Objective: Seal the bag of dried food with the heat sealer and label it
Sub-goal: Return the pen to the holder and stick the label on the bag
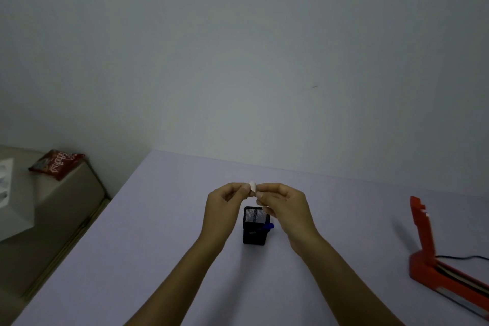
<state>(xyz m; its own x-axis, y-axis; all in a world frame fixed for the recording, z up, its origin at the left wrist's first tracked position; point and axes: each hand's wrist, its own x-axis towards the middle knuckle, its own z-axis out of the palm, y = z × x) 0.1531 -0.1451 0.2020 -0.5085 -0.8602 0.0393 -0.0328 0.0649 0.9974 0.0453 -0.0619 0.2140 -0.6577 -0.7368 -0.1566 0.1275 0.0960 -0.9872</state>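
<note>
Two bare forearms reach forward over the pale lilac bench point(158, 219). Beneath them stands a black mesh pen holder point(255, 227), upright on the bench. A blue-capped pen point(267, 226) shows at its right rim, its tip leaning outward; what else the holder contains cannot be told, as the right hand covers part of its opening.

Just above the holder, the left hand point(225, 202) and the right hand point(284, 205) meet fingertip to fingertip. Both hands are curled, and between them they pinch a small white label point(252, 188), the left thumb and forefinger on its left edge, the right on its right edge. The label is held off the bench, curved at the top.

At the right edge of the bench sits the orange-red heat sealer point(423, 259), its arm raised upright and a black cord trailing off to the right.

Farther away on the left, apart from the bench, a red printed bag point(57, 164) lies on top of a beige cabinet point(66, 209). A white box point(10, 193) stands beside it at the frame's edge. Behind everything rises a plain grey wall point(238, 47).
</note>
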